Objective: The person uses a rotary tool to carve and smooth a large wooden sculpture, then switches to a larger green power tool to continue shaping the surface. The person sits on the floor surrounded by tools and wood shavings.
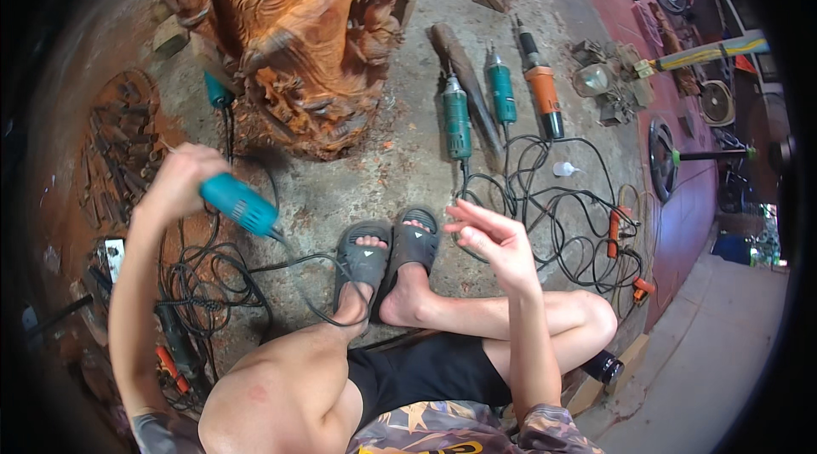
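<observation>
My left hand (pixel 189 179) is wrapped round the front of a teal die grinder (pixel 241 204), its cord end pointing right and toward me. A thin tip sticks out beyond the fingers. My right hand (pixel 498 243) is raised above the floor right of my sandals, fingers stretched out and thumb apart, with nothing plainly in it. Ahead stands a large reddish-brown wood carving (pixel 311 54) with deep folds and knotted detail. Two more teal die grinders (pixel 457 118) and an orange grinder (pixel 544 99) lie on the floor to the right.
Black cords tangle on the left (pixel 213 284) and right (pixel 553 207). A small white bottle (pixel 564 169) lies among the right ones. A heap of carving bits (pixel 119 148) is at left. A wooden stick (pixel 477 97), a lamp (pixel 593 79) and a pedestal fan's round base (pixel 663 159) are to the right.
</observation>
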A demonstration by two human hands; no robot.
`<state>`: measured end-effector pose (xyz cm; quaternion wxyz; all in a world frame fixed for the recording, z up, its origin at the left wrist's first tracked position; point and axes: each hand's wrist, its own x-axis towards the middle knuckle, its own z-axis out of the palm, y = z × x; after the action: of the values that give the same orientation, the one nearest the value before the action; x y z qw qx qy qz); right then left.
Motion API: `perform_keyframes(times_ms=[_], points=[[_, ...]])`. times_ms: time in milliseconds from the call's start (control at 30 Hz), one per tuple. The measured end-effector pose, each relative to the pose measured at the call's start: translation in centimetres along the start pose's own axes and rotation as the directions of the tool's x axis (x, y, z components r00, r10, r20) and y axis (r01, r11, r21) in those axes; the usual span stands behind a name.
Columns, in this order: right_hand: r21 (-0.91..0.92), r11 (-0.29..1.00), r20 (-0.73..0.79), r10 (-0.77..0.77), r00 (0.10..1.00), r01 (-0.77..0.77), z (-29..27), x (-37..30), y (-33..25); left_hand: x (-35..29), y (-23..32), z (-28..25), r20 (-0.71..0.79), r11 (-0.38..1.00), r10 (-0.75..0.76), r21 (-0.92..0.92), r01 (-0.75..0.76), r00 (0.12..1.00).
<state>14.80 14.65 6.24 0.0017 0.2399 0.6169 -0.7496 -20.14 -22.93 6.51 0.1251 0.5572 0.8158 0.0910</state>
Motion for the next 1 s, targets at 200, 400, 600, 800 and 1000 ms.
perform_keyframes(times_ms=[200, 400, 600, 800, 1000], points=[[-0.203, 0.976, -0.317, 0.007, 0.948, -0.075, -6.2, 3.0, -0.7, 0.2, -19.4, 2.2, 0.228, 0.851, -0.229, 0.519, 0.081, 0.946], [-0.443, 0.859, -0.522, -0.014, 0.853, -0.257, -14.0, 9.3, 2.4, 1.5, -30.6, 8.8, 0.223, 0.802, -0.394, 0.557, 0.215, 0.892], [-0.617, 0.720, -0.574, -0.135, 0.808, -0.318, -19.2, 20.6, 5.5, 0.1, -31.3, 9.9, 0.129, 0.787, -0.486, 0.494, 0.369, 0.865], [-0.741, 0.469, -0.610, -0.170, 0.774, -0.481, -19.5, 28.1, 6.4, -1.7, -25.8, 9.2, -0.120, 0.766, -0.541, 0.339, 0.546, 0.833], [-0.157, 0.953, -0.519, 0.143, 0.842, -0.258, -16.8, 20.7, 1.3, -1.6, -8.1, 8.0, -0.695, 0.779, -0.560, -0.258, 0.571, 0.450]])
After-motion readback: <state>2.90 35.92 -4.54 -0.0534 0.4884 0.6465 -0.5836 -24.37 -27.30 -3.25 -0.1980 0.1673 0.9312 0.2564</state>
